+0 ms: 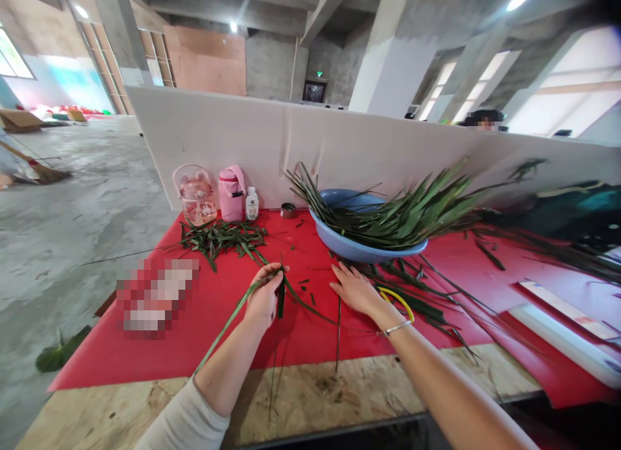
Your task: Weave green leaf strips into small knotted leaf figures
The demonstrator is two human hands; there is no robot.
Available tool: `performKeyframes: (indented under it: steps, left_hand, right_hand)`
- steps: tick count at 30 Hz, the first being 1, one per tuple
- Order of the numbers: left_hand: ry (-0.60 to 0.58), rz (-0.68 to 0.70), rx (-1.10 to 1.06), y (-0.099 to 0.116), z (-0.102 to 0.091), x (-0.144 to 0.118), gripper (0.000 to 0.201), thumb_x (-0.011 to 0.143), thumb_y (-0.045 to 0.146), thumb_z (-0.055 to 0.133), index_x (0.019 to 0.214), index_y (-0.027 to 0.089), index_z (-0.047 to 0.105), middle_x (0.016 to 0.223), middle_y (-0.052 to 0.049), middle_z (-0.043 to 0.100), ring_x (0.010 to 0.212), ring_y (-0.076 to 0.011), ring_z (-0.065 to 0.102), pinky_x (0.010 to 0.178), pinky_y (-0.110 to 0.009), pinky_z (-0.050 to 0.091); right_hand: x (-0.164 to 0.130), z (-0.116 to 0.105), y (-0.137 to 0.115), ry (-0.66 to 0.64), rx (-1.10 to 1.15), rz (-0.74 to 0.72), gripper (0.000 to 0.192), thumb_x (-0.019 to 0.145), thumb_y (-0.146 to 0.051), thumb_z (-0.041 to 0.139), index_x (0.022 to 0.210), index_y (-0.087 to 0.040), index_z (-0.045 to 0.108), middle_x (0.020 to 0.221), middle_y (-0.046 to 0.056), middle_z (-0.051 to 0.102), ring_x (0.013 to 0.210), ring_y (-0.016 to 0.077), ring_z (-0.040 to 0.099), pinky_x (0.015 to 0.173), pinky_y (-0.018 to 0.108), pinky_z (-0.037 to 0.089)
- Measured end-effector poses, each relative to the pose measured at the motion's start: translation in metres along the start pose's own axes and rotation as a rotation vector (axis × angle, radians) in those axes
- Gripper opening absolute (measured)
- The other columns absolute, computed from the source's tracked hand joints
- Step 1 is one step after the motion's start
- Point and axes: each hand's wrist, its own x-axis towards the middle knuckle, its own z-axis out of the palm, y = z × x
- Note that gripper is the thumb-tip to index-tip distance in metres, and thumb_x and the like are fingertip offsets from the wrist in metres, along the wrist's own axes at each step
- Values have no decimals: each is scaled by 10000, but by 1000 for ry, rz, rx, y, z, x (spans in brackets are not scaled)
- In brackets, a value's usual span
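Observation:
My left hand (264, 300) is closed around a long green leaf strip (228, 324) that trails back toward my left elbow. My right hand (356, 288) lies flat, fingers spread, on the red table cover (204, 308), touching thin leaf strips beside it. Just beyond my right hand stands a blue basin (352, 246) heaped with long green leaves (412, 211). A yellow-handled tool (398, 299) lies by my right wrist, which wears a thin bracelet.
A pile of cut leaf scraps (220, 238) lies at the back left. Behind it stand a pink clear bottle (196, 194), a pink flask (231, 192) and a small white bottle (251, 204). A white partition (339, 139) backs the table; a person's head shows beyond it.

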Motion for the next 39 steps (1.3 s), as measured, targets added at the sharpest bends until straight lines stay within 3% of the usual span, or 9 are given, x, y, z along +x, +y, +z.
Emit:
performKeyframes:
  steps: [3,5,7,11,17,23,29,34,39]
  left_hand:
    - [-59,37,16,-6,-1,0,448,548,197,768,942,175,555,830,-39,690,752,-105,615,658,-179,439]
    - [-94,42,24,-10,-2,0,486,563,193,768,990,188,537,833,-22,680,735,-94,611,659,-177,436]
    - [-109,36,18,-12,-3,1,495,568,197,770,1003,198,534,800,9,657,690,-77,595,630,-167,428]
    - [-60,32,28,-13,-4,3,465,558,239,780,965,194,559,738,42,608,611,-54,561,566,-151,404]
    - [12,25,76,-19,-7,7,397,504,293,808,831,170,618,722,24,629,609,-71,569,585,-174,422]
    - [-1,-31,103,-24,-7,5,330,536,316,791,809,169,677,761,-14,676,690,-104,592,641,-195,447]
    - [-27,-138,-15,-22,1,-3,303,553,269,783,822,167,689,743,-5,673,650,-82,584,600,-174,452]
    - [-50,-184,62,-21,1,-6,362,580,331,764,889,173,659,720,-6,653,566,-96,574,509,-199,454]
    - [-82,-99,183,-22,1,-8,378,565,397,762,840,163,650,586,36,553,443,-45,447,374,-146,315]
  right_hand:
    - [-10,-16,-22,171,329,-124,447,895,-376,342,1221,-132,528,1260,134,542,1165,240,495,978,358,358]
    - [-15,-22,-49,166,529,-186,405,885,-439,360,997,-167,639,953,79,685,880,212,625,796,310,452]
    - [-15,-22,-74,118,658,-256,317,829,-444,477,853,-178,646,772,34,683,711,177,617,651,261,451]
    - [-4,-5,-98,148,809,-231,155,763,-299,569,808,-168,639,723,19,663,649,143,581,608,235,428]
    - [5,16,-93,137,1015,-252,174,791,-279,514,829,-160,635,728,18,637,669,139,553,649,249,441]
    - [5,15,-85,140,1148,-276,144,765,-282,544,794,-156,608,744,13,629,708,138,553,705,259,444]
    - [7,15,-83,148,1199,-252,185,720,-302,596,809,-158,668,806,32,687,775,171,604,777,304,456]
    - [5,15,-79,175,1131,-278,203,752,-296,565,833,-160,693,784,36,700,750,180,618,742,303,471]
    - [0,15,-76,302,957,-344,169,789,-266,542,798,-178,686,796,42,692,727,165,607,698,271,457]
